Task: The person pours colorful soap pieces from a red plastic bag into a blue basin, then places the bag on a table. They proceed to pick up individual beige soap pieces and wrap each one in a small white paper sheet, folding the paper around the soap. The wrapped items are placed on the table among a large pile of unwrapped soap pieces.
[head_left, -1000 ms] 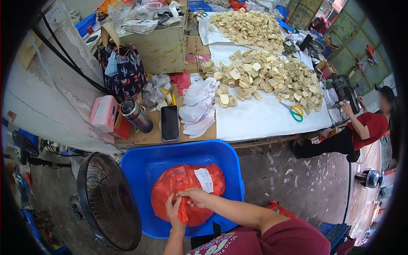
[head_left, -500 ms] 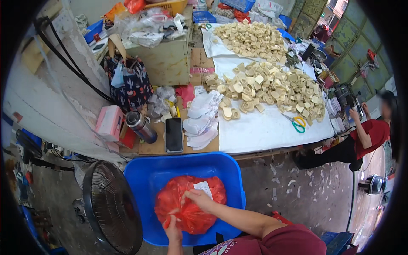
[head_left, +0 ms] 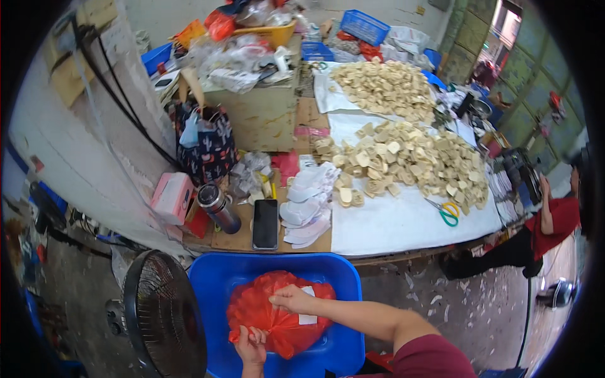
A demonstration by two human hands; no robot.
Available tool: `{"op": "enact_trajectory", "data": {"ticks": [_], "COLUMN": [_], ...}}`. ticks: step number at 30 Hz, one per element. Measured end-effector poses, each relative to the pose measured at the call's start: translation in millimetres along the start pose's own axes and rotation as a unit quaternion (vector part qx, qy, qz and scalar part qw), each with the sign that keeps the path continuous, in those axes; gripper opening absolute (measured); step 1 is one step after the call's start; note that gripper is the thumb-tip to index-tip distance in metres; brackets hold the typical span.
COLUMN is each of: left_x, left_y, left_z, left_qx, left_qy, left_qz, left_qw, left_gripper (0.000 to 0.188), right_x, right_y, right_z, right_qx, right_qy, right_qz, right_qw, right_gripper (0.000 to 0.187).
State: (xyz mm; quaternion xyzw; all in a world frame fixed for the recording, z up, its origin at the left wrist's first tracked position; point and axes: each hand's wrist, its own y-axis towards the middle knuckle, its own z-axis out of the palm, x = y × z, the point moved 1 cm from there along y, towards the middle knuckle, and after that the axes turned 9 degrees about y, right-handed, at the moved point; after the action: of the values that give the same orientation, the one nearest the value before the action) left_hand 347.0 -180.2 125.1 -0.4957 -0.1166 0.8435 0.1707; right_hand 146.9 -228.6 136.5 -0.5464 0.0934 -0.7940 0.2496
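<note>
A bulging red plastic bag (head_left: 249,302) with a white label (head_left: 308,307) lies in a blue tub (head_left: 351,277) in front of the table. My right hand (head_left: 293,298) reaches across the bag from the right, its fingers pinched on the gathered plastic near the middle. Lower and to the left, my left hand (head_left: 251,344) is closed round a bunched end of the same bag, and a bit of red pokes out beside its fingers. What the bag contains is hidden.
A black fan (head_left: 165,315) stands left of the tub. On the table are a phone (head_left: 265,224), a flask (head_left: 218,208), stacked pale cut pieces (head_left: 309,205), scissors (head_left: 448,213) and heaps of beige pieces (head_left: 409,157). A person in red (head_left: 554,220) works at the right.
The view has tilted up, so the table and tub sit lower in it. My left hand has drawn the bunched end of the bag leftward; my right hand keeps its pinch.
</note>
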Motion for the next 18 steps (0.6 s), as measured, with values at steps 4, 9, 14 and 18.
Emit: {"op": "enact_trajectory", "data": {"ticks": [4, 9, 14, 18], "left_x": [35.2, 34.7, 46.4, 44.3], "left_y": [-3.0, 27.6, 43.4, 46.7], "left_z": [-66.3, -53.8, -27.3, -38.5], "left_qx": [-0.117, -0.12, 0.158, 0.166], "left_qy": [-0.015, 0.067, 0.481, 0.46], "left_qz": [-0.058, -0.105, 0.034, 0.005], "left_qw": [0.991, 0.985, 0.862, 0.872], "left_gripper": [0.047, 0.026, 0.011, 0.017], "right_x": [-65.3, -62.1, 7.3, 18.2], "right_y": [39.7, 24.6, 15.7, 5.5], "right_z": [-46.1, -36.4, 28.8, 39.1], "right_qx": [-0.115, -0.095, 0.136, 0.18], "right_qy": [0.083, 0.057, -0.479, -0.469], "right_qz": [0.061, 0.051, -0.344, -0.099], "right_qw": [0.988, 0.993, 0.796, 0.859], "right_gripper": [0.029, 0.028, 0.026, 0.038]}}
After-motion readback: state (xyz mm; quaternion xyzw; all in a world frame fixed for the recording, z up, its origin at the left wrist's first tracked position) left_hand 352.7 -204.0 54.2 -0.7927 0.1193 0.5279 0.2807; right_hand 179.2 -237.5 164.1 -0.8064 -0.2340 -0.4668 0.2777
